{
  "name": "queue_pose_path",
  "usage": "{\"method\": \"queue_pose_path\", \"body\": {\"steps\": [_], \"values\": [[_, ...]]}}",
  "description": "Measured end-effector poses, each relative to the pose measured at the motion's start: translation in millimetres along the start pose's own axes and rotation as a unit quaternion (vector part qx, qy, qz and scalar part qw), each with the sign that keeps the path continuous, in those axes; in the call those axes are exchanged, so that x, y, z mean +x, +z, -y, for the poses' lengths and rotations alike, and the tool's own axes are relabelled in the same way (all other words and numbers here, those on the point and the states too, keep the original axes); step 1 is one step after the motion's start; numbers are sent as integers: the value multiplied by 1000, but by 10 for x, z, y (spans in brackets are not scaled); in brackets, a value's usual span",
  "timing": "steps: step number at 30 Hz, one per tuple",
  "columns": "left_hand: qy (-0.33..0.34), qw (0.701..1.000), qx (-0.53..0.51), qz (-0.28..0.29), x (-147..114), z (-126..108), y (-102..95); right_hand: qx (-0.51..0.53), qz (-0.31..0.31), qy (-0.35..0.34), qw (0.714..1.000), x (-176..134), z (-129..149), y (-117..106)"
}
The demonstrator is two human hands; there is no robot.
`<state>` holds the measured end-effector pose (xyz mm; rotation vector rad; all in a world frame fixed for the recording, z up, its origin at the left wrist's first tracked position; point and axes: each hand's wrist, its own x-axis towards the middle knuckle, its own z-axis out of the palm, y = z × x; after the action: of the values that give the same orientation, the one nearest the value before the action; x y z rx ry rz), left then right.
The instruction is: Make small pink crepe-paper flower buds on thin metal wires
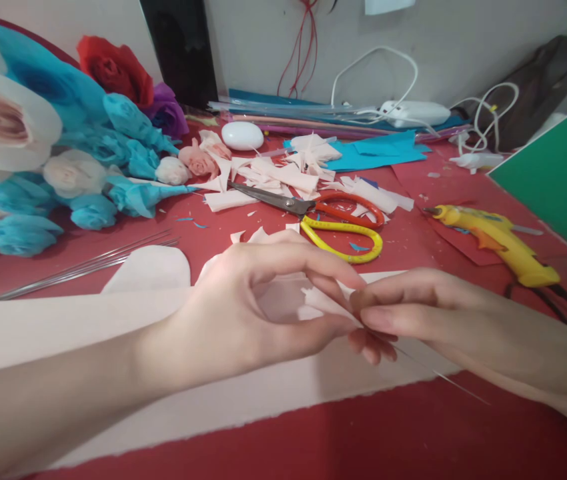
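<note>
A grey wall (263,47) is fronted by a red desk (413,440). Left hand (226,313) and right hand (423,303) are held together in front of one pair of scissors (291,202); one pale paper piece (321,301) and one wire (441,376) are pinched there between fingertips.

The paper piece (324,303) is pale pink (the tabletop (388,440), red).
</note>
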<state>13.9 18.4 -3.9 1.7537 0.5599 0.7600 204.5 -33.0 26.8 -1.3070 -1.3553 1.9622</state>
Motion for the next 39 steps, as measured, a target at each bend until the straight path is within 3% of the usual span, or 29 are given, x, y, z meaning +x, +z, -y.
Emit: {"method": "queue_pose_path", "body": {"steps": [8, 13, 33, 39], "values": [[-8, 998, 54, -14, 1, -16, 0, -78, -10, 7, 997, -15, 0, -15], [-29, 998, 53, -4, 10, -6, 3, -87, -15, 1, 996, -18, -5, -8], [-2, 998, 68, -14, -29, 6, 8, -111, -26, -1, 994, 15, 2, -15], [-34, 996, 78, -21, -14, -14, 2, -89, -50, -9, 995, 17, -25, -9]]}}
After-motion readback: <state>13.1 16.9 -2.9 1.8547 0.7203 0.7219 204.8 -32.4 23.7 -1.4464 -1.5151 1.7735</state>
